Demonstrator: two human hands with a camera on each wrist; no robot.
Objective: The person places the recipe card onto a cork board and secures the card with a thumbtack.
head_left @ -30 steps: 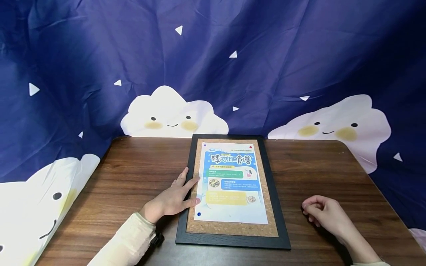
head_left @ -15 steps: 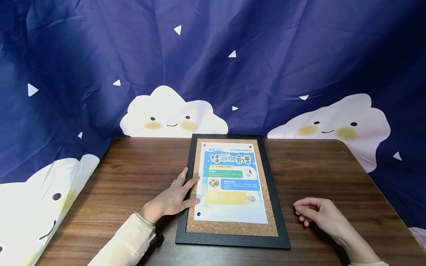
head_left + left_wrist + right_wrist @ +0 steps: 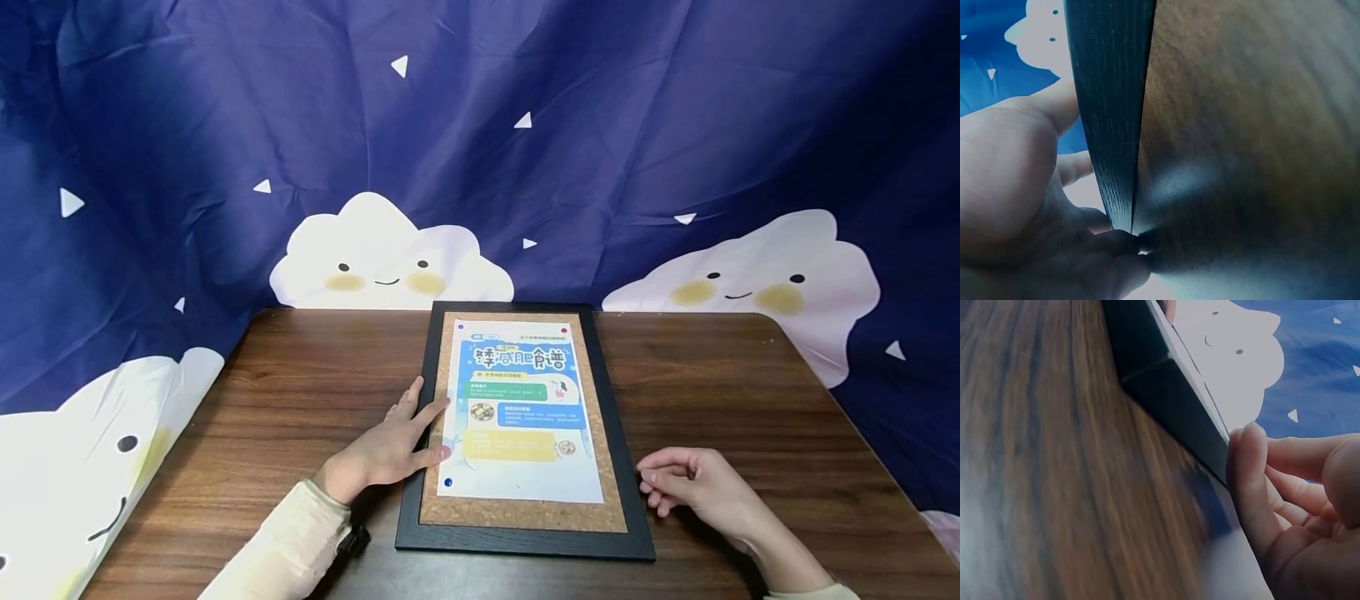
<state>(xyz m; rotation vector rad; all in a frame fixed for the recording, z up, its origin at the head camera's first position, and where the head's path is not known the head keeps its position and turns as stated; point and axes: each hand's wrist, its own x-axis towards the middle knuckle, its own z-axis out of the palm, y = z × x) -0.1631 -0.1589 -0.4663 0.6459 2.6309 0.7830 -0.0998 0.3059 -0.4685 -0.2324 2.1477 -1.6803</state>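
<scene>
A cork board (image 3: 525, 514) in a black frame (image 3: 525, 542) lies on the table, with a printed poster (image 3: 517, 479) on its cork. Purple (image 3: 461, 327), red (image 3: 564, 331) and blue (image 3: 448, 482) pushpins sit at three poster corners. My left hand (image 3: 382, 454), fingers spread, rests over the frame's left side; its thumb and a finger reach the poster's edge. My right hand (image 3: 697, 483) is beside the frame's right side, thumb and index finger pinched together. A tiny dark thing shows at those fingertips in the head view; its kind is hidden.
The brown wooden table (image 3: 315, 358) reaches back to a dark blue curtain (image 3: 480, 167) printed with white clouds and small triangles. Another stretch of curtain hangs along the table's left side.
My right hand has moved leftward across the table to the frame's right side, its fingertips still pinched. The left hand and the board have stayed put.
</scene>
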